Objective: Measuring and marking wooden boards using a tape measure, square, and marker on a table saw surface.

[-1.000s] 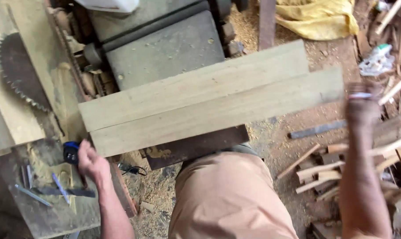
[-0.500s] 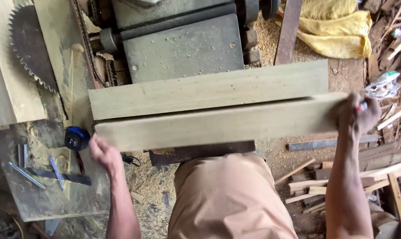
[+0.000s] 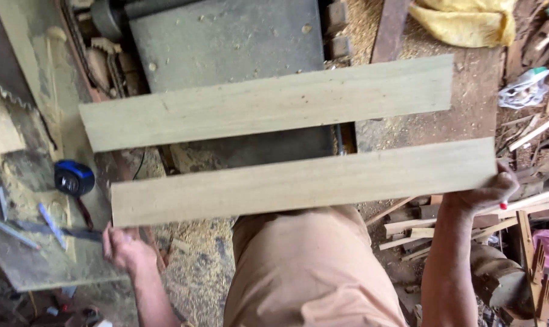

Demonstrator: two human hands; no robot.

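We find the near plank [image 3: 305,181] held level across the frame above the person's lap. The right hand [image 3: 477,194] grips its right end, fingers wrapped under the edge. The left hand [image 3: 124,245] sits curled just below the plank's left end; we cannot tell whether it touches. A second plank [image 3: 268,103] lies parallel beyond, apart by a gap, over the grey machine table [image 3: 226,42]. A blue tape measure [image 3: 73,177] rests on the bench [image 3: 44,266] at left.
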